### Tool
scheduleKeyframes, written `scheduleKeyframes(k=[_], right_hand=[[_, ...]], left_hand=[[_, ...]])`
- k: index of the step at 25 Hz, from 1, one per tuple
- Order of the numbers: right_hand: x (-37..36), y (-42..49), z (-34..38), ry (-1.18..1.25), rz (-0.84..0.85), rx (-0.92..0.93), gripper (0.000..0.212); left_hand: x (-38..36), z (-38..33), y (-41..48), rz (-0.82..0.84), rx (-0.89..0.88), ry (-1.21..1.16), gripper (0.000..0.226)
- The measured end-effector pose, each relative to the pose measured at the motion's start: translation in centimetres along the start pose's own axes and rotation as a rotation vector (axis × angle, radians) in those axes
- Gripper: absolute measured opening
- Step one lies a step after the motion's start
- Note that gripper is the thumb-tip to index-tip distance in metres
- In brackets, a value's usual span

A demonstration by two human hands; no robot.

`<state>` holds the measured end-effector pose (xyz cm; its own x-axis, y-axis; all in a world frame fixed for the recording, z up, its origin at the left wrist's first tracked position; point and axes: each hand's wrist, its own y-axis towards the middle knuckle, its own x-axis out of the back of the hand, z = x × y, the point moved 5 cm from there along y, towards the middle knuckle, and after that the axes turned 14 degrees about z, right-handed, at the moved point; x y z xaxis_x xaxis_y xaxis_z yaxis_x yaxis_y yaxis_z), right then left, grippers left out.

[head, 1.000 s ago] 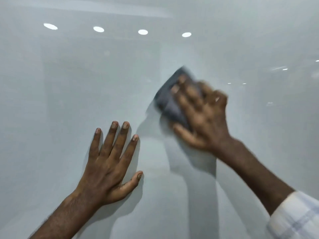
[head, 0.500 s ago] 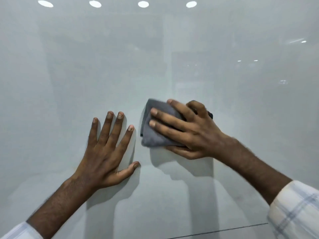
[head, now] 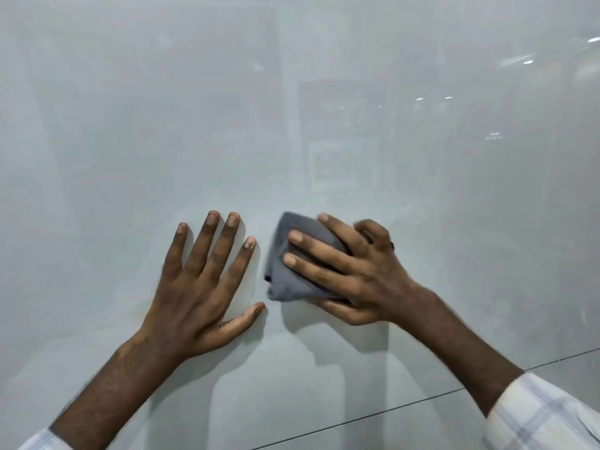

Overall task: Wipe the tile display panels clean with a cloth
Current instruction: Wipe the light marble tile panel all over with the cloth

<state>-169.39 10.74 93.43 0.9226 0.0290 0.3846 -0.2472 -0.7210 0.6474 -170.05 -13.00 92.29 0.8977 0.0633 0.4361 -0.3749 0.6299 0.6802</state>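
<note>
A glossy pale grey tile panel point(head: 292, 92) fills almost the whole view and mirrors the room. My left hand point(head: 201, 280) lies flat on it with fingers spread and holds nothing. Just to its right, my right hand point(head: 350, 274) presses a folded dark grey cloth point(head: 285, 274) against the panel. Its fingers lie over the cloth and the thumb curls under it. The cloth's right half is hidden under that hand. A narrow gap separates the cloth from my left index finger and thumb.
A thin dark joint line point(head: 422, 401) runs across the lower right, where another tile point(head: 438, 430) begins below. Faint reflected ceiling lights point(head: 527, 62) show at the upper right. Checked white sleeve cuffs point(head: 545, 417) cover both wrists' lower parts.
My right hand has swept the cloth down and to the left, from above the left hand to right beside it. The left hand stayed flat on the panel. The view tilted downward.
</note>
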Motion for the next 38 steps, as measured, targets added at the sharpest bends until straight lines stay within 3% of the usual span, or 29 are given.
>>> scheduleKeyframes(k=[2,5,6,8,11,13,17,19,20,23,25,27,30,32,36,38], right_hand=[[0.2,-0.8,-3.0,-0.037,0.011,-0.073,0.068],[2.8,1.7,-9.5,-0.019,-0.048,-0.562,0.080],[3.3,2.7,-9.7,0.015,-0.063,-0.631,0.082],[2.4,3.5,-6.3,0.050,-0.072,-0.545,0.082],[-1.0,-0.5,2.6,0.017,0.012,-0.138,0.071],[-1.9,-3.8,3.0,-0.036,0.044,-0.115,0.072],[0.5,-3.1,-4.6,0.057,-0.096,-0.768,0.077],[1.1,-1.0,-3.6,0.148,-0.162,-0.867,0.076],[0.6,-0.5,-1.5,0.170,-0.156,-0.808,0.076],[-2.3,-2.4,7.5,0.180,-0.012,-0.323,0.069],[-3.2,-5.0,9.4,0.177,0.050,-0.135,0.061],[-2.8,-5.4,6.9,0.199,0.023,-0.202,0.060],[-0.6,-3.0,1.2,0.203,-0.150,-0.611,0.066],[-0.5,-1.7,2.5,0.205,-0.181,-0.687,0.070],[-3.4,-4.1,11.6,0.152,0.026,-0.169,0.062],[-3.5,-5.1,10.6,0.142,0.046,-0.078,0.058]], left_hand=[[0.0,0.0,-0.1,-0.001,0.005,-0.014,0.087],[-0.1,0.0,-0.1,-0.001,0.019,0.001,0.088],[0.1,0.0,-0.1,-0.003,0.021,-0.006,0.088],[0.4,0.0,-0.3,-0.002,0.021,-0.037,0.086],[0.2,-0.4,-2.6,0.025,0.027,-0.088,0.083],[-0.6,-1.1,-4.8,0.055,0.045,-0.074,0.084],[-2.1,-2.4,-6.4,0.093,0.099,-0.062,0.089],[-2.3,-2.8,-6.4,0.088,0.120,-0.094,0.090],[-2.4,-3.0,-6.5,0.085,0.121,-0.106,0.090],[-2.5,-3.6,-7.5,0.091,0.095,-0.120,0.089],[-2.8,-3.7,-8.3,0.104,0.074,-0.116,0.088],[-3.4,-3.8,-9.0,0.107,0.064,-0.092,0.088],[-4.2,-4.0,-9.4,0.087,0.084,-0.067,0.088],[-4.2,-4.1,-9.4,0.070,0.098,-0.079,0.088],[-3.8,-4.0,-9.3,0.039,0.077,-0.093,0.084],[-3.7,-4.0,-9.3,0.041,0.089,-0.099,0.082]])
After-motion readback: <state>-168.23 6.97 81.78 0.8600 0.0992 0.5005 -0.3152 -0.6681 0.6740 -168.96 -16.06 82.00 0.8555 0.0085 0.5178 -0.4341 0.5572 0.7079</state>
